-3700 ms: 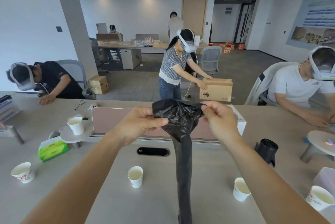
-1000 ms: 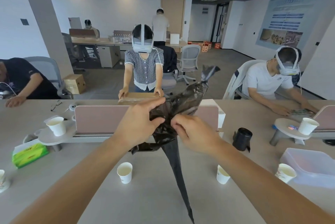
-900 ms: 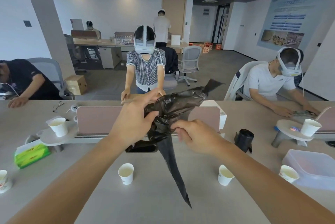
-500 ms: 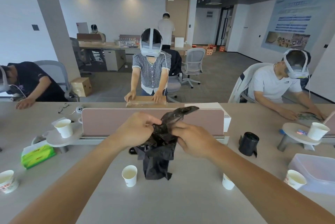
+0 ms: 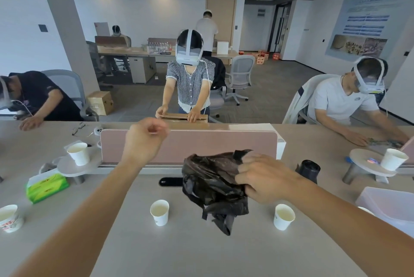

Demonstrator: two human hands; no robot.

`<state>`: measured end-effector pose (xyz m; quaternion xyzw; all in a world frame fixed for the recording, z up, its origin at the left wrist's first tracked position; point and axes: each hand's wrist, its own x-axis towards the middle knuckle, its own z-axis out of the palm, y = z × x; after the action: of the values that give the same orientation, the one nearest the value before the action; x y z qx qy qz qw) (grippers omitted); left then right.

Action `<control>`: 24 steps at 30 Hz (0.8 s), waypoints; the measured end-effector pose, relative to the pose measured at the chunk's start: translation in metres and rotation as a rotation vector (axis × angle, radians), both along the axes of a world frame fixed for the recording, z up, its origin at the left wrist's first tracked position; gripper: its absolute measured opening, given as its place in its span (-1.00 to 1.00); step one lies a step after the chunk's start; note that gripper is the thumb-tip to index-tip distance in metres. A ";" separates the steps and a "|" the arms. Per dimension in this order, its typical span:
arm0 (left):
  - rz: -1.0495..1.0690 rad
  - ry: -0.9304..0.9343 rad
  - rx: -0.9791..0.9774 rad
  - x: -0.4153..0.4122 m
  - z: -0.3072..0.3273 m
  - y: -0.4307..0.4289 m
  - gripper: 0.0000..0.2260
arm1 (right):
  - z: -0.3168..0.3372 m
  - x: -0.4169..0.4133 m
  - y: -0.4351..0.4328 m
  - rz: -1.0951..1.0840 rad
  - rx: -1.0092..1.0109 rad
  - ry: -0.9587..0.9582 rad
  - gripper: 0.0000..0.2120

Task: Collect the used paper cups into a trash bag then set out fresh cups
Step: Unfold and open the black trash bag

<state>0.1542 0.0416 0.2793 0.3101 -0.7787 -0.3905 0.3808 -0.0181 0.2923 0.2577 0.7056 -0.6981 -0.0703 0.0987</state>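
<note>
Released by the left hand [image 5: 145, 140] since a moment ago, the black trash bag [image 5: 212, 187] is now gripped by the right hand [image 5: 262, 178] alone. It has been carried rightward and is held above the table. The thin, glossy plastic is bunched into a crumpled wad, and a wrinkled tail is left dangling toward the smooth grey tabletop [image 5: 201, 254]. The right fingers are curled tightly into the bag's upper right edge.

The left hand is raised in front of the matte pink divider [image 5: 201, 142]. It is blurred, its fingers are loosely curled, and nothing is held in it.

Two white paper cups, tapered and round-rimmed, are seen standing upright below the bag: one to its left [image 5: 159, 211], one to its right [image 5: 284, 216]. Neither is touched. Another cup [image 5: 78, 153] is perched on a round stand at left, beside a green tissue pack [image 5: 47, 187].
</note>
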 end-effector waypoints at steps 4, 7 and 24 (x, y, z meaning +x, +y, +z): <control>-0.314 -0.384 0.188 -0.022 -0.020 0.026 -0.63 | 0.002 0.001 -0.002 0.118 -0.117 0.063 -0.86; -0.467 -0.605 0.503 -0.031 -0.047 0.041 -0.20 | 0.000 0.002 -0.003 0.169 -0.179 0.112 -0.76; -0.052 -0.276 -0.117 -0.029 -0.051 0.030 -0.78 | 0.010 -0.041 0.008 -0.410 -0.274 -0.265 -0.61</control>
<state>0.1254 0.0721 0.2288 0.3179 -0.8528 -0.3080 0.2772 -0.0595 0.3006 0.2675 0.5329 -0.8360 0.0992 0.0848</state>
